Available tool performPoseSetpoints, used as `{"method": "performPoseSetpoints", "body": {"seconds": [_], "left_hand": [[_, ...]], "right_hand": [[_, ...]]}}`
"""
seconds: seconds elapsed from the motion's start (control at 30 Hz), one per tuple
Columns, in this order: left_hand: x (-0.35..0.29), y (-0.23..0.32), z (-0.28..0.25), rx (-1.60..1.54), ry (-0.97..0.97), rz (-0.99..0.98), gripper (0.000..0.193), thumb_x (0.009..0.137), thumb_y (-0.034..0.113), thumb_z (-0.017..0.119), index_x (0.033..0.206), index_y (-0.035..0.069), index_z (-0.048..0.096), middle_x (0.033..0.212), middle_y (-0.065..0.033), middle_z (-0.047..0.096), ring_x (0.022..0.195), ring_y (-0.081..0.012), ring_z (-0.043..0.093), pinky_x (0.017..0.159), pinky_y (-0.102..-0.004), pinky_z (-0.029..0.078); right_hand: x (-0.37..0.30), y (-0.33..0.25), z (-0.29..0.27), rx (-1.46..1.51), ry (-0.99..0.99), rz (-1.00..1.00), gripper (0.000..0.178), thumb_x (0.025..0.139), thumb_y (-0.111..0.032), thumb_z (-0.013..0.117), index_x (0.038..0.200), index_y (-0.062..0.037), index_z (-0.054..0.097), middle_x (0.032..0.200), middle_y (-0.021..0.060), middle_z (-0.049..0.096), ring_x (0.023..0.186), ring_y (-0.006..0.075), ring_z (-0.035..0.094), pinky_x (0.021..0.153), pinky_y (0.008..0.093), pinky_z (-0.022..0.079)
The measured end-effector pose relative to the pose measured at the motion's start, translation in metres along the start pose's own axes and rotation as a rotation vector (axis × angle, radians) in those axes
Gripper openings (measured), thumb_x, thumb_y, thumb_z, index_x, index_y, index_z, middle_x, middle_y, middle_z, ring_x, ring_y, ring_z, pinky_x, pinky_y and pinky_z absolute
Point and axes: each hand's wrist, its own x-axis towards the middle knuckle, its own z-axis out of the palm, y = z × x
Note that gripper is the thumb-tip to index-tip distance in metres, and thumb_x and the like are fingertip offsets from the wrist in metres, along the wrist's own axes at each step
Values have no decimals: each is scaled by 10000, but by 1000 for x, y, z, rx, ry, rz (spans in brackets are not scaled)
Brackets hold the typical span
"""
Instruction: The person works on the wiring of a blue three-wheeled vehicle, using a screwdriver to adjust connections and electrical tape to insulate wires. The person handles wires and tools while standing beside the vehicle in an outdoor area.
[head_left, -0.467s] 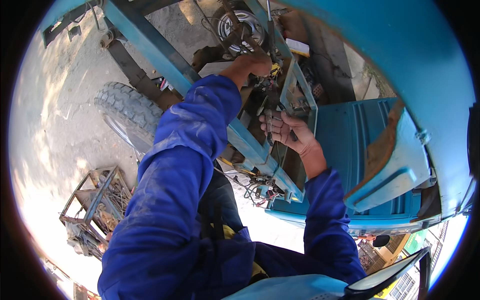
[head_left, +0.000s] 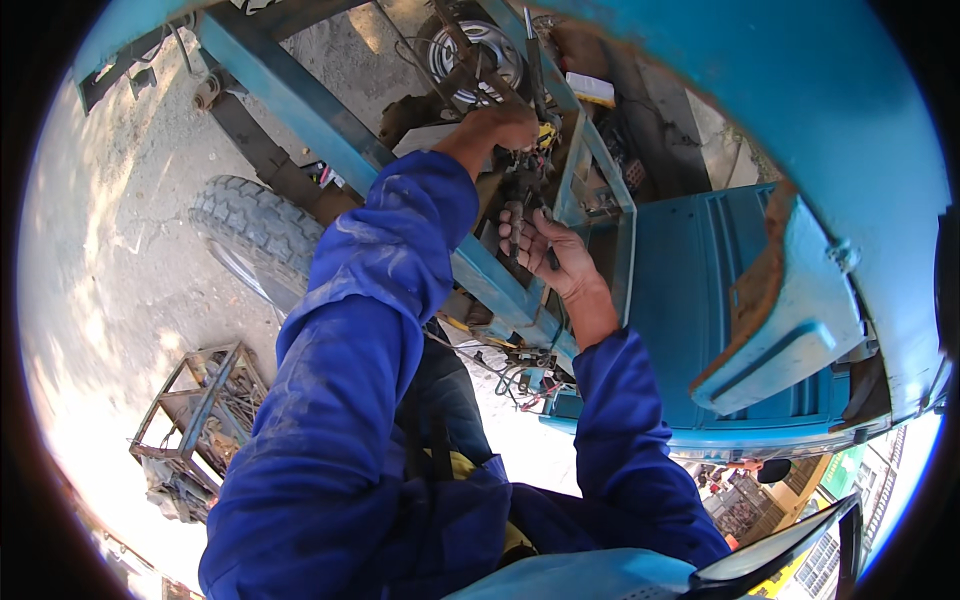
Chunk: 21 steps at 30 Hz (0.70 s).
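My right hand [head_left: 560, 257] is closed around the two dark handles of what look like pliers [head_left: 516, 235], which point up into the shadow inside a blue metal frame. Farther in, my left hand [head_left: 508, 126] is bent over with its fingers curled. Beside its fingertips sits a small yellow part [head_left: 546, 135] among dark mechanical pieces, and whatever those fingers grip is hidden. The pliers' jaws reach the dark pieces just below my left hand. A blue frame beam [head_left: 300, 105] runs diagonally under my left forearm.
At the left stands a knobby tyre [head_left: 255, 225]. A silver wheel [head_left: 475, 62] lies beyond my left hand. Thin loose wires [head_left: 520, 375] hang at the beam's near end. Blue body panels [head_left: 700, 290] close in the right side. A metal rack of scrap [head_left: 200, 410] stands lower left.
My right hand has moved left and slightly up with the pliers, bringing them closer to my left hand. My left hand has shifted only slightly.
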Motion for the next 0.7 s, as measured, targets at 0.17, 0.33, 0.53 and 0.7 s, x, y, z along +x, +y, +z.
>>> {"method": "performPoseSetpoints", "body": {"seconds": [0.17, 0.33, 0.53, 0.7], "left_hand": [[-6, -2, -2, -13, 5, 25, 353, 897, 240, 707, 1186, 39, 747, 1210, -182, 725, 1089, -390, 694, 887, -500, 541], [2, 3, -2, 53, -47, 0, 354, 897, 258, 723, 1186, 54, 749, 1216, -179, 724, 1105, -382, 687, 894, -513, 535], [-27, 9, -16, -8, -18, 6, 390, 901, 307, 739, 1194, 50, 748, 1257, -170, 719, 1148, -366, 684, 957, -481, 534], [-25, 17, -11, 95, -30, 31, 409, 909, 333, 738, 1206, 52, 743, 1292, -167, 708, 1200, -364, 666, 981, -476, 532]], "right_hand": [[4, 6, -13, 73, 75, 32, 443, 1099, -252, 523, 1435, 37, 496, 1161, 119, 649, 984, 235, 650, 893, 399, 576], [4, 4, 0, 43, 136, 5, 436, 1100, -232, 521, 1443, 34, 473, 1143, 100, 607, 918, 202, 597, 829, 362, 545], [4, 7, -2, 276, 52, 57, 361, 1097, -219, 533, 1377, 6, 505, 1054, 67, 537, 799, 132, 479, 669, 282, 431], [6, 9, -3, -7, 384, -29, 255, 1091, -210, 547, 1264, -23, 547, 969, 57, 523, 722, 105, 432, 583, 254, 373]]}}
